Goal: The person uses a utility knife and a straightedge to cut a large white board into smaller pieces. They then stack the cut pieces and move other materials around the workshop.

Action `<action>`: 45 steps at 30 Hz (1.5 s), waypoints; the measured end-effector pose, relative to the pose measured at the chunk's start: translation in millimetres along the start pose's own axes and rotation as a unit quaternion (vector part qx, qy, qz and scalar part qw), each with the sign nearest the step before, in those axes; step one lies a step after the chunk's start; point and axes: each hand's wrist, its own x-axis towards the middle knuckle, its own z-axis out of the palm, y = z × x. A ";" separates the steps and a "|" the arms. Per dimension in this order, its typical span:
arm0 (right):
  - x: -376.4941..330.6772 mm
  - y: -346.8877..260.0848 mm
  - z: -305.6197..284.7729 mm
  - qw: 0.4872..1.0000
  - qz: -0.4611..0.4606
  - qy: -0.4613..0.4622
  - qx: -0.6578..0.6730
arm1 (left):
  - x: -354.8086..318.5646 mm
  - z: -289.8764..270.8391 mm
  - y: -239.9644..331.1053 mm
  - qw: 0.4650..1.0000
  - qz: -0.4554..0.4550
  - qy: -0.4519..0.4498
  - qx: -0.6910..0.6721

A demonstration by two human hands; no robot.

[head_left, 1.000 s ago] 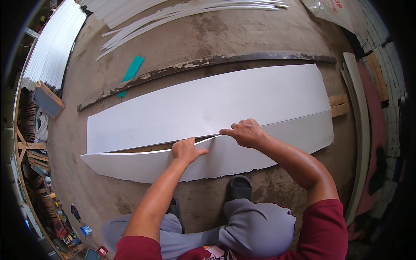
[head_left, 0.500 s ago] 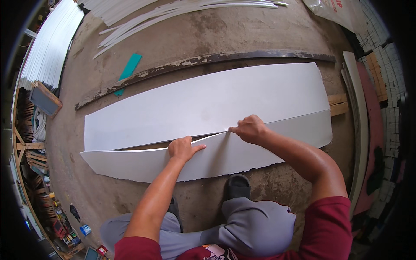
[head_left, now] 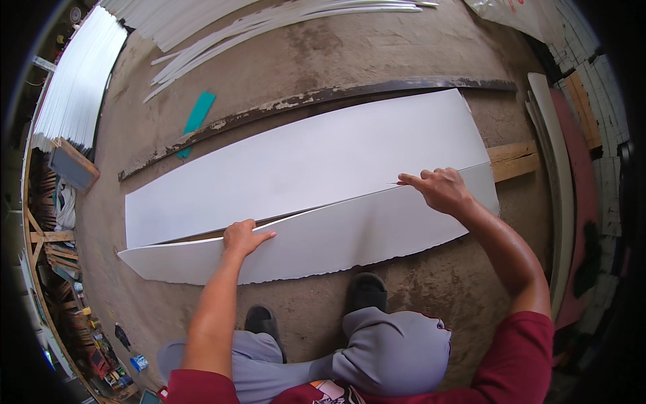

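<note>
A wide white sheet (head_left: 296, 161) lies on the floor in front of me. A long lengthwise line divides it from a nearer white strip (head_left: 336, 229) with a ragged near edge. Toward the left the line opens into a narrow gap; toward the right it is a thin line. My left hand (head_left: 241, 238) grips the strip's upper edge beside the gap, fingers over the edge and thumb spread on its face. My right hand (head_left: 441, 188) is closed over the line farther right, holding a small thin-bladed tool (head_left: 397, 182). Most of the tool is hidden by the fingers.
A long worn dark bar (head_left: 316, 95) lies beyond the sheet, crossing a green strip (head_left: 198, 114). Wooden pieces (head_left: 515, 160) stick out under the sheet's right end. White strips (head_left: 289, 34) lie farther off. Boards (head_left: 548, 195) lean at right; cluttered shelving stands left.
My right hand has moved right along the line with the tool, whose tip now shows. My left hand has shifted left on the strip. In view, the sheet's right end sits farther left.
</note>
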 end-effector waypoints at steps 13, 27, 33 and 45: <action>46.1 -86.3 34.0 0.993 -0.109 0.032 0.043 | -2.3 34.0 128.5 0.993 0.082 0.078 0.020; 53.2 -75.3 38.3 0.988 -0.148 -0.019 -0.034 | -10.0 39.1 129.2 0.991 0.070 0.116 0.006; 40.7 -55.9 41.7 0.986 -0.112 -0.083 -0.089 | -10.3 37.6 126.1 0.994 0.045 0.102 0.016; -26.5 27.8 20.6 0.990 -0.038 -0.097 -0.090 | -3.8 38.4 142.5 0.973 0.193 0.128 -0.017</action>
